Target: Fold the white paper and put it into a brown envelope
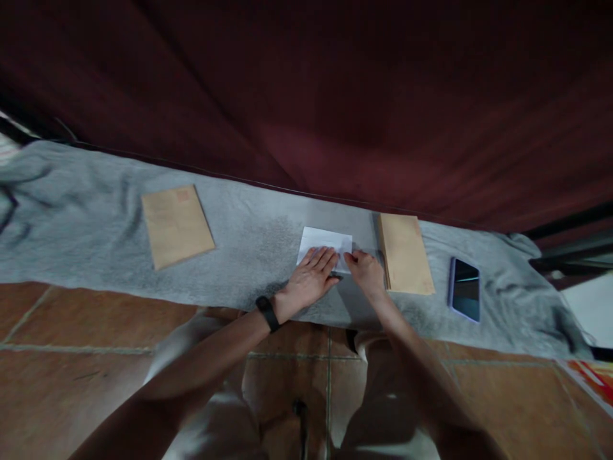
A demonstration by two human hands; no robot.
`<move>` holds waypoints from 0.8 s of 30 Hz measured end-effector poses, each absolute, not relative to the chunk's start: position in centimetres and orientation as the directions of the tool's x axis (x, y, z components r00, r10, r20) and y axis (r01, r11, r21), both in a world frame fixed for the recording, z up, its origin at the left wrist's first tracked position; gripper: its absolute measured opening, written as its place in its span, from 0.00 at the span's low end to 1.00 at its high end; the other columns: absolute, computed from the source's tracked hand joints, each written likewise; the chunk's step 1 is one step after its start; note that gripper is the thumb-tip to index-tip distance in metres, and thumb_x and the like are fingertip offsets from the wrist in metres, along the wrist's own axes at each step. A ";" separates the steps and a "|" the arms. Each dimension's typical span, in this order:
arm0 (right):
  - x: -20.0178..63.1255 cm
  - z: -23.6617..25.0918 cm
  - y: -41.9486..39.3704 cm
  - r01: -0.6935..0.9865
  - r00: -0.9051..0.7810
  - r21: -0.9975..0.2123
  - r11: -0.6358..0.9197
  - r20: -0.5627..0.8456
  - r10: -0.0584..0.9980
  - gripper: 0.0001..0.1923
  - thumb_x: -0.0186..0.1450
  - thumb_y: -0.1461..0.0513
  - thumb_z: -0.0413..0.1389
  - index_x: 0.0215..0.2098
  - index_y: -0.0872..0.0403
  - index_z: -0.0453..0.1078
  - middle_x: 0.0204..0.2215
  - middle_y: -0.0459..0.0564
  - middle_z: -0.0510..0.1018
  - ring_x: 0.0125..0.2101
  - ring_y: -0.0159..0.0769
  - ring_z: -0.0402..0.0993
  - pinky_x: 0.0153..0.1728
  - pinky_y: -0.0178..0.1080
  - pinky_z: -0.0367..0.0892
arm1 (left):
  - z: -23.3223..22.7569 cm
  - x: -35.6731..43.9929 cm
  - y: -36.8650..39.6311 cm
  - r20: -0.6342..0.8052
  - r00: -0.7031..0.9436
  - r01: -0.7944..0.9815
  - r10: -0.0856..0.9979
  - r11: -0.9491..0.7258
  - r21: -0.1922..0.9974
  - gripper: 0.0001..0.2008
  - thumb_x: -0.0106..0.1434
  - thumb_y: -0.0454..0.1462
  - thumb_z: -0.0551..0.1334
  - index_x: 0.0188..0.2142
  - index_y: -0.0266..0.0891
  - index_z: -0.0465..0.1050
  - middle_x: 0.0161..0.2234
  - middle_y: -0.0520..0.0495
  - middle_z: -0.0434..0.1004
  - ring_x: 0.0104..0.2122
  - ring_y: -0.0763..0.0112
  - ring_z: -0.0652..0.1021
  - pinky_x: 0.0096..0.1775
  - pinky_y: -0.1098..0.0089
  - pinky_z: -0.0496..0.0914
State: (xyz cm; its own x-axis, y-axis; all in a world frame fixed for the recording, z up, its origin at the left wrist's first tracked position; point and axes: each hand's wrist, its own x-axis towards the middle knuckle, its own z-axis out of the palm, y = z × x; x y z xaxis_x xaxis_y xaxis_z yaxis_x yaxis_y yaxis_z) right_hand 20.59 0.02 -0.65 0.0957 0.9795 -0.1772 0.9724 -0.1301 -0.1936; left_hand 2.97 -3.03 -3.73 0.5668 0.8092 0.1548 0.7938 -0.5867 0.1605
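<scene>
A white sheet of paper (pixel 328 237) lies on the grey cloth in front of me, apparently folded. My left hand (pixel 311 275) rests flat on it, fingers stretched out, with a black band around the wrist. At the sheet's right edge is my right hand (pixel 368 271), its fingers curled in and the thumb side touching the paper. Just right of that hand lies a stack of brown envelopes (pixel 407 254). Further left, brown envelopes (pixel 177 227) with a reddish mark in one corner lie at an angle.
The grey cloth (pixel 244 223) covers a long, narrow surface. A phone (pixel 465 289) with a purple edge lies at the right. Dark red fabric (pixel 306 96) hangs along the far side. Brown floor tiles (pixel 292 377) show below, between my legs.
</scene>
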 end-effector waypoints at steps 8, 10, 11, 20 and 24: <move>20.7 -0.7 0.3 0.983 0.095 -0.140 -0.120 -0.176 0.980 0.21 0.74 0.50 0.47 0.44 0.51 0.78 0.41 0.56 0.84 0.44 0.44 0.82 0.41 0.37 0.70 | -3.7 3.5 -2.5 0.146 0.547 0.811 0.824 -0.565 0.153 0.28 0.75 0.47 0.47 0.67 0.34 0.60 0.69 0.38 0.57 0.70 0.55 0.57 0.70 0.51 0.44; 20.7 -0.8 0.4 0.983 0.105 -0.131 -0.128 -0.173 0.979 0.22 0.74 0.50 0.47 0.44 0.51 0.78 0.41 0.57 0.84 0.43 0.43 0.82 0.41 0.37 0.70 | -3.8 3.7 -2.3 0.149 0.538 0.815 0.830 -0.557 0.159 0.28 0.75 0.47 0.47 0.68 0.36 0.59 0.69 0.39 0.58 0.70 0.56 0.57 0.70 0.50 0.44; 20.7 -0.8 0.5 0.983 0.107 -0.128 -0.129 -0.170 0.980 0.22 0.74 0.49 0.47 0.44 0.52 0.78 0.41 0.57 0.84 0.43 0.43 0.82 0.41 0.36 0.69 | -3.8 3.8 -2.2 0.151 0.532 0.818 0.834 -0.551 0.164 0.28 0.75 0.46 0.47 0.68 0.36 0.59 0.69 0.39 0.58 0.70 0.56 0.57 0.70 0.50 0.44; 20.4 -0.8 0.9 0.982 0.134 -0.114 -0.149 -0.127 0.983 0.23 0.75 0.48 0.45 0.43 0.51 0.79 0.39 0.56 0.85 0.42 0.42 0.82 0.41 0.36 0.70 | -3.8 4.4 -1.5 0.160 0.441 0.859 0.883 -0.467 0.210 0.26 0.74 0.45 0.48 0.67 0.37 0.62 0.69 0.40 0.59 0.69 0.53 0.58 0.69 0.49 0.49; 20.3 -1.0 1.1 0.983 0.143 -0.105 -0.153 -0.098 0.985 0.24 0.75 0.48 0.46 0.43 0.52 0.79 0.39 0.57 0.85 0.42 0.42 0.82 0.41 0.35 0.70 | -3.8 4.4 -1.2 0.166 0.422 0.865 0.891 -0.451 0.218 0.26 0.74 0.44 0.48 0.67 0.38 0.61 0.69 0.40 0.58 0.70 0.53 0.57 0.68 0.48 0.49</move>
State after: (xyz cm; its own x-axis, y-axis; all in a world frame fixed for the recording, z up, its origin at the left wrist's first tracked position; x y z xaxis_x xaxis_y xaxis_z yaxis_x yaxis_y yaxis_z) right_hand 20.31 1.06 -1.01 0.1429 0.9849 -0.0980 0.9827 -0.1530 -0.1047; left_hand 4.45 -1.23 -3.82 0.4224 0.8910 0.1661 0.8654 -0.4510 0.2183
